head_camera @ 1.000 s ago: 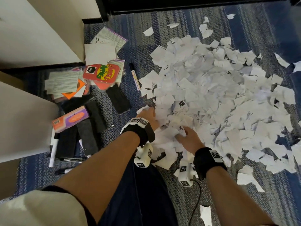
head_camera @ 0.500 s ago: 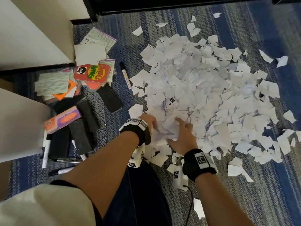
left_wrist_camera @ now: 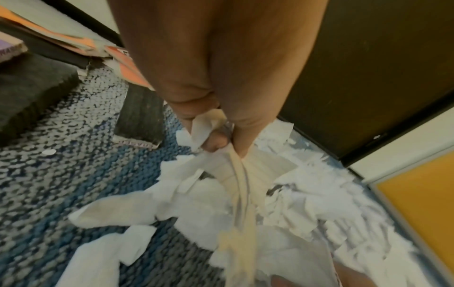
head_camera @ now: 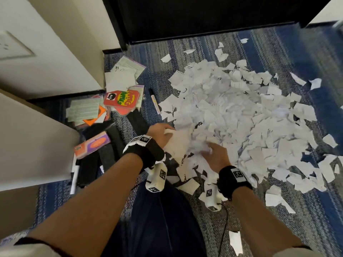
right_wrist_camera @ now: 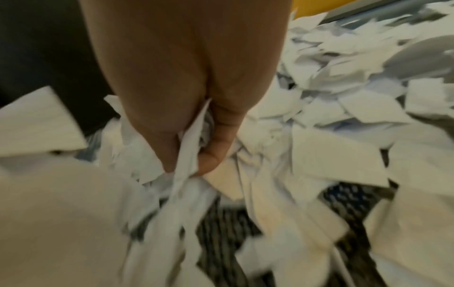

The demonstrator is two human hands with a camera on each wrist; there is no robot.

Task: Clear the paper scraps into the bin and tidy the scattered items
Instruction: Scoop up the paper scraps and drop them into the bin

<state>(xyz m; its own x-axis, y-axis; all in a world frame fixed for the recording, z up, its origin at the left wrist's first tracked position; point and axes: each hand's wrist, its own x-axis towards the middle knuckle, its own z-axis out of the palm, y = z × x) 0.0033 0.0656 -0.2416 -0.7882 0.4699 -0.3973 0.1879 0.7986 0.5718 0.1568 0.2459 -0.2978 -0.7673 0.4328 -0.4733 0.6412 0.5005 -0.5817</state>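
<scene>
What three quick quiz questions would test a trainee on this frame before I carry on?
1. True or false: both hands hold paper scraps.
2. Multiple choice: the marker pen lies (A) on the pile's left edge, (B) in the right hand, (C) on the orange-and-purple box.
3. Fill in: the scraps lie on a blue and grey ____.

Key:
1. True: the left hand and the right hand each close their grip on scraps.
2. A
3. carpet

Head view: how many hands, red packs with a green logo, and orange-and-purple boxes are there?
Hands: 2, left hand and right hand, both gripping paper scraps
Red packs with a green logo: 1
Orange-and-purple boxes: 1
Total: 4
</scene>
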